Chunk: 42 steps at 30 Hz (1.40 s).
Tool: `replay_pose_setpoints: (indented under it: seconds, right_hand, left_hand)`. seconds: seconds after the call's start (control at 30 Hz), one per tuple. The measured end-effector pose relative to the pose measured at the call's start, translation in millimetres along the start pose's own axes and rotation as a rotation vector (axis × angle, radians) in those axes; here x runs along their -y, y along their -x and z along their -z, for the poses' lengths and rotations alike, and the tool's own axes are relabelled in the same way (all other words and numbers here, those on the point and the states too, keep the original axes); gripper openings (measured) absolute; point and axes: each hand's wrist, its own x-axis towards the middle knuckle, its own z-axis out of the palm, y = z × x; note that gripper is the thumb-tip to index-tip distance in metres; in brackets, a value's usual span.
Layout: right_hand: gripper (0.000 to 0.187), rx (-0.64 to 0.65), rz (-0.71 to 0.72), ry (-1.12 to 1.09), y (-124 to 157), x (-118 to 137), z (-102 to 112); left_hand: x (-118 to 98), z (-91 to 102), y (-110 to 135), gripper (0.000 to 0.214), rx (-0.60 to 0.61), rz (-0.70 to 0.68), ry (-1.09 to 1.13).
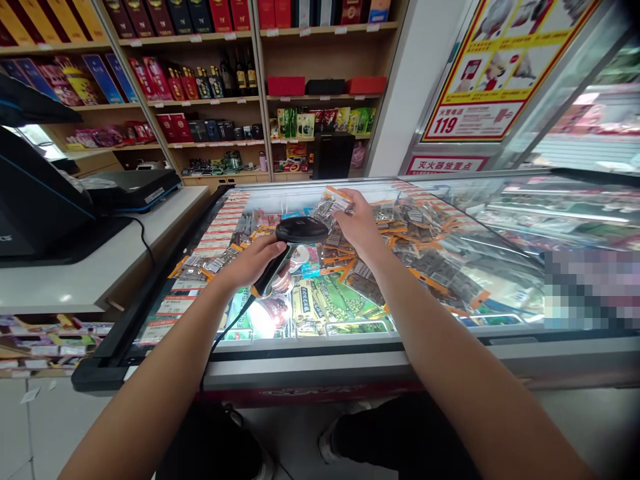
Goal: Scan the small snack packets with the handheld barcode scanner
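My left hand [250, 261] is wrapped round the handle of a black barcode scanner [295, 240], whose head points toward a small clear snack packet with orange trim [333, 203]. My right hand [356, 225] pinches that packet and holds it just beyond the scanner head. Both hands hover over the glass lid of a chest freezer [350, 333] packed with packaged food. The scanner's black cord [220, 337] hangs down past my left forearm.
A white counter [100, 267] on the left carries a black till screen [35, 200] and a flat black device [133, 187]. Wooden shelves [225, 100] with bottles and boxes line the back wall. A yellow poster [495, 67] hangs at right. My knees show below the freezer.
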Motion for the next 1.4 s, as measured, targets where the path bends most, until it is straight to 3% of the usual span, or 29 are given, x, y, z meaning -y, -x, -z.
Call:
replay_pose_setpoints:
  seconds: [0.3, 0.83, 1.03, 1.23, 1.33, 1.4]
  right_hand:
    - [0.054, 0.016, -0.051, 0.081, 3, 10, 1]
    - [0.055, 0.032, 0.021, 0.135, -1, 3, 5]
    - [0.078, -0.024, 0.023, 0.336, -18, -13, 35]
    - [0.045, -0.045, 0.074, 0.790, -18, -28, 57]
    - [0.038, -0.130, 0.140, 0.812, -9, -18, 48]
    - [0.036, -0.117, 0.212, 0.732, 0, -5, 33]
  left_hand:
    - [-6, -3.8, -1, 0.051, 0.034, -0.047, -0.088]
    - [-3, -0.7, -1, 0.053, 0.026, -0.019, -0.064]
    - [-1, 7.9, -3, 0.048, -0.118, -0.017, 0.123]
    - [-12, 17.8, -8, 0.046, -0.360, -0.087, 0.290]
    - [-20, 24.7, -8, 0.048, -0.508, -0.072, 0.367]
    - [-24, 30.8, -7, 0.050, -0.576, -0.073, 0.404]
